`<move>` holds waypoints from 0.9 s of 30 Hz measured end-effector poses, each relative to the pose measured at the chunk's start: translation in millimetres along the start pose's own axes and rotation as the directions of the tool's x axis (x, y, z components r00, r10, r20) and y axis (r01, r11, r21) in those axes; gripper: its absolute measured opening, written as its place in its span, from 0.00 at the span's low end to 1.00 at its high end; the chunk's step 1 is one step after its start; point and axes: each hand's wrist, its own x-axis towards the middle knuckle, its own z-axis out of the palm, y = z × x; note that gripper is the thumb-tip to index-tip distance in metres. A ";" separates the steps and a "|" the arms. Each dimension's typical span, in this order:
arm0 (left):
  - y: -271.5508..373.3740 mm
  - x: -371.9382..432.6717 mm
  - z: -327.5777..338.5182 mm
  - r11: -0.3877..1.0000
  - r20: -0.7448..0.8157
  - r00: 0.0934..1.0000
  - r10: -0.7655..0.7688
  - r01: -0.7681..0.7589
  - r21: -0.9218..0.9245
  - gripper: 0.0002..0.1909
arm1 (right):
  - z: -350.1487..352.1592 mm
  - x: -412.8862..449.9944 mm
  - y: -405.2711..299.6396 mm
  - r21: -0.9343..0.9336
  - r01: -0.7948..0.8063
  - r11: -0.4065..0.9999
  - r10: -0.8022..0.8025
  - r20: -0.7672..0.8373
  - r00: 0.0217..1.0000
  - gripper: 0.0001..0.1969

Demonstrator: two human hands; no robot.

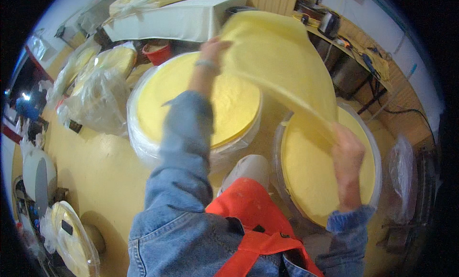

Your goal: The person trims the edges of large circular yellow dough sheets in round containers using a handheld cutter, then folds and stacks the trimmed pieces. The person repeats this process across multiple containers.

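Observation:
A large, thin, round yellow sheet (pixel 276 58) hangs in the air, blurred by motion. My left hand (pixel 211 52) grips its left edge, with a pale band around the wrist. Its near right edge is pinched in my right hand (pixel 346 144). Under my left arm lies a broad stack of round yellow sheets (pixel 168 87) wrapped around its side in clear plastic. Below my right hand sits another round yellow stack (pixel 304 183), also ringed by plastic film. The raised sheet hides part of both stacks.
Plastic-bagged yellow rounds (pixel 104 72) stand at the far left, near a red bucket (pixel 157 52). A white-covered table (pixel 168 20) is at the back. Tools and cables lie on a wooden bench (pixel 358 58) at right. A phone (pixel 67 227) rests on a wrapped round stack (pixel 70 255).

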 end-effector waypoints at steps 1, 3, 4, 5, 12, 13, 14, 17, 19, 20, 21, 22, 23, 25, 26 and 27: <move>7.3 -8.7 -53.5 0.992 -0.058 0.994 0.097 -0.092 0.084 0.13 | 21.8 18.4 -23.4 0.000 0.082 0.997 -0.082 0.038 0.996 0.13; 2.8 -38.6 -154.2 0.986 -0.162 0.973 0.166 -0.160 0.045 0.15 | 74.1 42.6 -72.3 0.082 0.228 0.970 -0.230 0.020 0.973 0.12; -4.6 -53.7 -201.4 0.986 -0.211 0.965 0.156 -0.140 0.088 0.16 | 102.6 47.8 -97.1 0.148 0.298 0.943 -0.296 -0.035 0.955 0.11; -17.4 -72.7 -245.1 0.991 -0.225 0.965 0.135 -0.135 0.015 0.16 | 131.8 49.5 -120.4 0.183 0.346 0.920 -0.343 -0.047 0.938 0.09; -136.1 -200.7 -408.2 -0.197 -0.319 0.947 -0.018 0.310 0.930 0.16 | 318.6 -7.5 -194.7 0.283 0.370 0.885 -0.457 0.367 0.810 0.06; -149.6 -214.0 -412.0 -0.236 -0.313 0.949 -0.029 0.298 0.925 0.15 | 332.2 -17.6 -189.4 0.250 0.327 0.912 -0.410 0.503 0.761 0.06; -159.0 -218.0 -414.1 0.143 -0.411 0.911 0.005 0.407 0.902 0.14 | 341.0 -27.1 -182.6 0.166 0.396 0.903 -0.426 0.470 0.773 0.06; -172.7 -220.4 -406.6 0.376 -0.382 0.922 0.064 0.332 0.865 0.10 | 346.3 -46.7 -163.7 0.251 0.186 0.950 -0.302 0.588 0.751 0.09; -175.0 -216.3 -394.9 0.308 -0.272 0.959 0.080 0.236 0.922 0.08 | 339.3 -48.7 -152.7 0.300 0.041 0.953 -0.247 0.692 0.679 0.16; -175.9 -215.2 -388.3 0.305 -0.241 0.967 0.083 0.205 0.930 0.08 | 333.3 -49.0 -147.9 0.328 0.009 0.944 -0.249 0.697 0.672 0.18; -177.2 -213.9 -383.1 0.448 -0.429 0.903 -0.019 0.391 0.804 0.09 | 325.1 -50.4 -143.4 0.348 -0.025 0.937 -0.244 0.705 0.666 0.19; -179.0 -214.8 -379.1 0.680 -0.593 0.796 -0.120 0.501 0.535 0.10 | 316.1 -51.3 -138.9 0.354 -0.045 0.934 -0.231 0.696 0.680 0.22; -181.6 -214.4 -378.1 0.593 -0.625 0.765 -0.156 0.579 0.560 0.10 | 306.9 -53.2 -134.0 0.396 -0.134 0.908 -0.198 0.688 0.698 0.21; -189.3 -215.9 -383.4 0.465 -0.547 0.825 -0.138 0.542 0.700 0.10 | 284.5 -63.1 -117.4 0.425 -0.306 0.852 -0.095 0.701 0.707 0.19; -193.8 -216.3 -390.1 0.382 -0.508 0.840 -0.190 0.540 0.750 0.10 | 271.1 -72.6 -105.7 0.471 -0.398 0.787 -0.051 0.693 0.719 0.17; -197.7 -216.9 -397.9 0.326 -0.418 0.881 -0.222 0.471 0.819 0.11 | 258.1 -84.0 -92.9 0.475 -0.444 0.760 0.003 0.680 0.734 0.16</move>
